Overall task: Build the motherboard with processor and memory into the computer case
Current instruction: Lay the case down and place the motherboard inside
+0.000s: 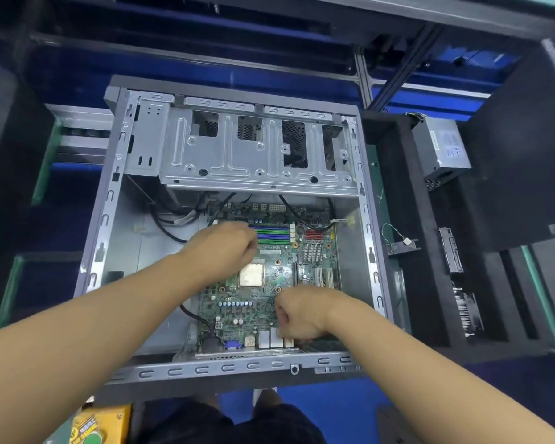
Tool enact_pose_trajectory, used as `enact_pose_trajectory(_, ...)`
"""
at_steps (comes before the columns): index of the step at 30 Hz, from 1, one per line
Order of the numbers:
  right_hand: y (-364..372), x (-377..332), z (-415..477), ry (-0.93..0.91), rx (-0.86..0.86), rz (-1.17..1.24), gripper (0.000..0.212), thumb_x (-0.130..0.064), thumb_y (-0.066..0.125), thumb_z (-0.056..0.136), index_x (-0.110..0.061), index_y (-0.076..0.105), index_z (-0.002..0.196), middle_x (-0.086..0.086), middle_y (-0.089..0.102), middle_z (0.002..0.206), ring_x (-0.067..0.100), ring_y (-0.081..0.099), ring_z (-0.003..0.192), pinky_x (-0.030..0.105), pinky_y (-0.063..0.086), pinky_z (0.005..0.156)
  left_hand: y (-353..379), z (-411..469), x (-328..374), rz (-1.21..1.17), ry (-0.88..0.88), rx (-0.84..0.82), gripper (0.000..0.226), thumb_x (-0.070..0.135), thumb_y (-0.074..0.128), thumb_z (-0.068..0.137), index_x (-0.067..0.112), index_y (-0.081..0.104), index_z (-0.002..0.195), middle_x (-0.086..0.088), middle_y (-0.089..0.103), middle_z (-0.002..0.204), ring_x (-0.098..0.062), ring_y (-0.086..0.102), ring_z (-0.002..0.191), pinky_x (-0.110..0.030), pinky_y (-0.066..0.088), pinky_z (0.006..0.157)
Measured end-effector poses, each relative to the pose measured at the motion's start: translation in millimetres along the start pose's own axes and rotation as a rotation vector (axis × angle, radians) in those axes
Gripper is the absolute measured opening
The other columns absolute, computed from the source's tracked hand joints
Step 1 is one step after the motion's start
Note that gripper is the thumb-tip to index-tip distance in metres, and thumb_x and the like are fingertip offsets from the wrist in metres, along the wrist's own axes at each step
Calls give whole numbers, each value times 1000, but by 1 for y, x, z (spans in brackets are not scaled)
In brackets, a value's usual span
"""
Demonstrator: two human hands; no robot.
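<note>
Head view: left hand (225,248) has its fingers curled down onto the motherboard (237,312), between the memory slots (271,233) and the processor (252,274). The right hand (302,315) is curled at the near edge by the ports (265,339). The fingertips are hidden, so I cannot tell whether either hand pinches the board or only presses it. The board lies flat on the floor of the case (234,368), ports toward the near wall. Cables (164,225) hang loose beside its left edge, and the drive cage (237,155) sits beyond. The board is probably light, thin and stiff, yet liable to flex and fragile on top. I would take it by bare edges or the metal port blocks, keeping fingers off the processor and small parts.
</note>
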State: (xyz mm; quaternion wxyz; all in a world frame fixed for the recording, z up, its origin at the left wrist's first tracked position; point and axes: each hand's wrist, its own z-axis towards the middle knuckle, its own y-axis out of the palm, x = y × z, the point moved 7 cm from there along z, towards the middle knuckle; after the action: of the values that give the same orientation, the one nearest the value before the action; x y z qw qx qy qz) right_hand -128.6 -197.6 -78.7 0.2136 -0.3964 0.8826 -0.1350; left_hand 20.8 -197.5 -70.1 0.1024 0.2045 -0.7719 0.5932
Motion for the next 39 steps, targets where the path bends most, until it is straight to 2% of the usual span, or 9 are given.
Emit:
enact_pose_trajectory(4, -1, -2, -3, -44, 26, -5, 23, -24, 61, 96, -13, 61, 116, 8, 66, 115, 23, 54, 93, 31, 43, 77, 7, 0, 1, 38, -101, 122, 29, 25, 48, 95, 16, 52, 122, -1, 52, 117, -20, 47, 110, -33, 41, 95)
enact_pose_trajectory(8, 0, -3, -3, -30, 21, -11, 29, -36, 58, 98, -12, 61, 115, 11, 65, 114, 26, 54, 92, 31, 42, 75, -6, 2, 1, 157, -168, 223, 31, 24, 51, 89, 13, 55, 117, -6, 56, 109, -25, 50, 101, -34, 41, 85)
enact_pose_trajectory(12, 0, -5, -5, -32, 27, -37, 42, -51, 61, 95, -13, 60, 115, 8, 65, 114, 25, 54, 92, 33, 42, 75, -8, 11, -13, 235, -267, 114, 49, 30, 51, 89, 9, 42, 132, -14, 47, 129, -34, 43, 117, -42, 37, 99)
enact_pose_trajectory(16, 1, -9, -5, -84, 53, -65, 34, -40, 69, 92, -13, 58, 110, 9, 65, 113, 26, 54, 92, 37, 47, 80, -5, 21, -38, 122, -378, -73, 63, 45, 43, 96, 17, 23, 149, -11, 31, 151, -35, 24, 140, -49, 23, 112)
enact_pose_trajectory(21, 0, -11, -3, -138, 65, -82, 29, -37, 71, 92, -15, 57, 104, 3, 61, 98, 24, 53, 87, 33, 42, 70, -18, 29, -55, 190, -325, -236, 62, 64, 46, 91, 19, 45, 134, -4, 58, 110, -26, 57, 102, -34, 49, 83)
enact_pose_trajectory(24, -1, -8, -2, -157, 51, -53, 28, -34, 72, 92, -13, 59, 106, 5, 63, 100, 23, 53, 86, 30, 37, 63, -17, 29, -61, 230, -341, -327, 63, 62, 47, 92, 12, 49, 132, -1, 60, 98, -19, 56, 81, -30, 44, 65)
enact_pose_trajectory(29, -3, -7, 1, -150, 38, -10, 24, -32, 73, 91, -15, 62, 102, -3, 60, 88, 16, 53, 76, 26, 33, 56, -15, 27, -64, 175, -297, -355, 53, 52, 50, 95, 10, 51, 126, 5, 51, 80, -18, 53, 78, -31, 42, 69)
enact_pose_trajectory(33, 0, 0, 3, -88, -24, 77, 17, -27, 74, 91, -17, 61, 96, -9, 62, 59, 2, 57, 46, 23, 42, 56, -10, 28, -63, 131, -281, -342, 48, 42, 52, 97, 7, 49, 131, -4, 56, 104, -24, 53, 94, -31, 44, 80)
enact_pose_trajectory(39, -1, 3, 5, -60, -84, 207, 8, -15, 64, 98, -6, 65, 99, 3, 67, 68, 13, 60, 50, 30, 54, 61, -8, 33, -68, 101, -305, -350, 54, 54, 49, 95, 9, 55, 125, -1, 58, 93, -18, 53, 80, -29, 40, 69)
